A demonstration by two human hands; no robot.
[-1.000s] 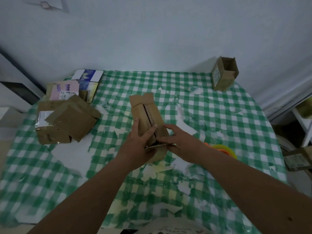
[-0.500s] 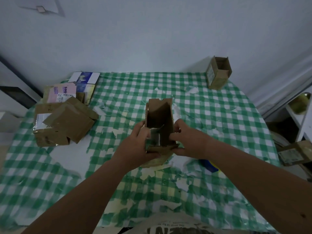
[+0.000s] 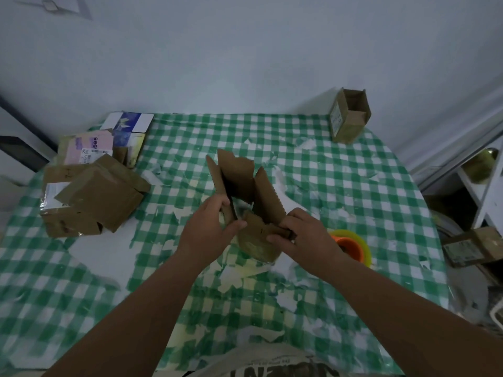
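Two hands meet on a small cardboard box (image 3: 245, 186) in the middle of a table (image 3: 340, 172) covered by a green checked cloth, its top open and its flaps standing up and splayed. The left hand (image 3: 209, 227) has its fingers curled round the box's left wall and flap, thumb on the near side, clamped on the cardboard. The right hand (image 3: 304, 235) pinches the low near flap at the box's right corner between its thumb and bent fingers. The box's base sits down at the cloth, but whether it bears on it I cannot tell. Just beside the right hand, on its outer side, lies an orange and yellow tape roll (image 3: 353, 246), close enough to crowd that wrist. On the left, well apart from the box, sits a pile of cardboard parcels (image 3: 95, 197) near the table's left edge. At the far right corner a small open carton (image 3: 349, 117) stands against the wall (image 3: 245, 63). Between these, the cloth beyond the box and to its far right lies open, littered only with flat torn patches. Past the table's right edge another carton (image 3: 471, 248) sits lower down.
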